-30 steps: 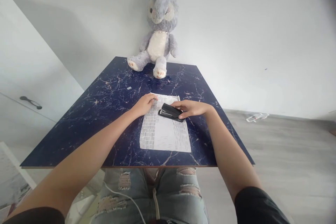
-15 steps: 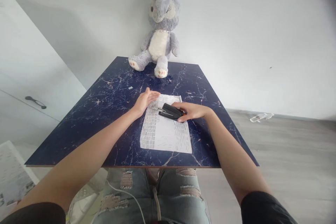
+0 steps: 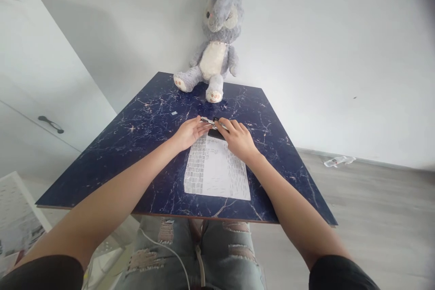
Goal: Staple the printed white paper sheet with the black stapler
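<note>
Stapler (image 3: 217, 134) farther up the paper (image 3: 219, 174)

1. The left arm (image 3: 113, 201) and the right arm (image 3: 288, 204) reach forward and slant inward.
2. The left grip (image 3: 188, 134) is loosely extended, pointing toward the right grip (image 3: 240, 140).
3. The right grip is closely curled, and its back faces upward.

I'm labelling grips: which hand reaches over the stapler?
The right hand: its fingers lie over the stapler, while the left hand is at its left end.
</note>
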The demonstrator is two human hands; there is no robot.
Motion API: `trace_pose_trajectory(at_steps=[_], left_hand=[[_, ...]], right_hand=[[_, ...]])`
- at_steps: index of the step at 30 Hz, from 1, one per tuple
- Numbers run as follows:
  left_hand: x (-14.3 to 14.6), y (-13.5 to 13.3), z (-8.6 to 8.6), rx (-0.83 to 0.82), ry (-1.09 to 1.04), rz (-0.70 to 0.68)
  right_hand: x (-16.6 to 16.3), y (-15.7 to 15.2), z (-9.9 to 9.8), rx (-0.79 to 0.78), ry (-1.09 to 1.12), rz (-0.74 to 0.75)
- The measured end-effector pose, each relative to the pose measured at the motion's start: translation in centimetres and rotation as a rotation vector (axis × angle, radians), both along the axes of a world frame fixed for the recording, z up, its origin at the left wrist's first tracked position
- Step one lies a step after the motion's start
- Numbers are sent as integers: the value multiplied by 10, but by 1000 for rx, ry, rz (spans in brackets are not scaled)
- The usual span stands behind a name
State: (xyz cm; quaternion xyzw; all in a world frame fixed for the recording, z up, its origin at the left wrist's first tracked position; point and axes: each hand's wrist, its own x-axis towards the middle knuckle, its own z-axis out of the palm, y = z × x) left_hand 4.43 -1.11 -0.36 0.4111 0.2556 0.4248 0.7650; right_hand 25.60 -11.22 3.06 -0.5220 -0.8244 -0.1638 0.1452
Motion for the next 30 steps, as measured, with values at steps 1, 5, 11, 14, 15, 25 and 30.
trace_pose_trajectory(at_steps=[1,5,11,14,15,25,30], left_hand=[[0,0,0,34,17,1],[0,-2,-2,165,115,20],[-2,-1,-3,274,247,255],[-7,-5,8,458,332,488],[-8,-9,13,542,365,520],[0,-61,33,1093,514,101],[4,-63,31,1123,534,34]], right_hand=[[-1,1,0,13,-29,13],[-6,-1,1,47,-43,58],[-1,0,1,4,259,-7],[11,2,4,-209,468,-20],[16,2,6,-311,499,0],[12,-7,14,-59,530,309],[7,-10,4,92,359,407]])
